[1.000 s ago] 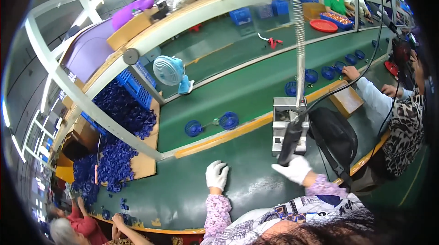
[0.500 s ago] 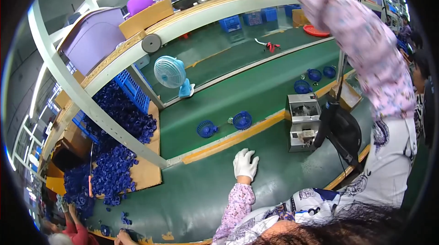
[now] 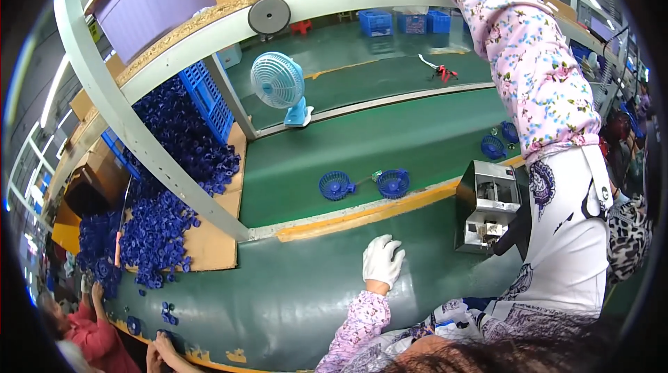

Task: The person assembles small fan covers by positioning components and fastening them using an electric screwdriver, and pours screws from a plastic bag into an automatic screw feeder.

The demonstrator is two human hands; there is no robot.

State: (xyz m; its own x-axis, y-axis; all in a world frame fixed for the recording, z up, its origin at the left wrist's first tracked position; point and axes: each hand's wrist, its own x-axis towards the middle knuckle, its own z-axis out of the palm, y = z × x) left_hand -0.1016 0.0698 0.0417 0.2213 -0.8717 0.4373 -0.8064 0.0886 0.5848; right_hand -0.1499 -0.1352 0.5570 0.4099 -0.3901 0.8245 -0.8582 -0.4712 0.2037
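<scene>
My left hand, in a white glove, rests on the green work surface with its fingers apart and nothing in it. Beyond it, two round blue plastic fan cages, one on the left and one on the right, lie on the green belt; a small pale-green piece sits between them. My right arm, in a floral sleeve, reaches up and away past the shelf's edge. The right hand is beyond the top of the picture, so what it touches is hidden.
A grey metal machine stands to the right, near more blue cages. A light-blue desk fan stands behind the belt. At left, small blue parts heap on cardboard beside a white post. A co-worker's hands are lower left.
The view has shifted, and my right hand, gloved in white over the upper shelf before, has gone out at the top. My left hand stays resting on the work surface.
</scene>
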